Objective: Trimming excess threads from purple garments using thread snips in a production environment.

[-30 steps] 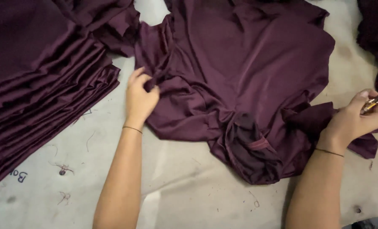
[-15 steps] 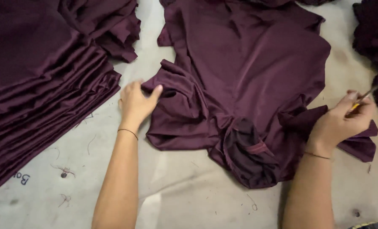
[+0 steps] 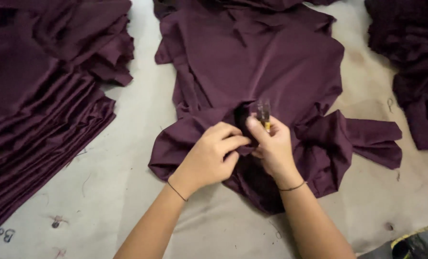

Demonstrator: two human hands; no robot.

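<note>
hands met, pinching maroon garment (image 3: 271, 72).

garment (image 3: 271, 62) on table (image 3: 127, 192), stack (image 3: 36, 120) left

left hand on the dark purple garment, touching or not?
Touching. The head view shows the left hand with its fingers curled into a fold of the dark purple garment, pinching it beside the right hand, which holds a small clipper.
</note>
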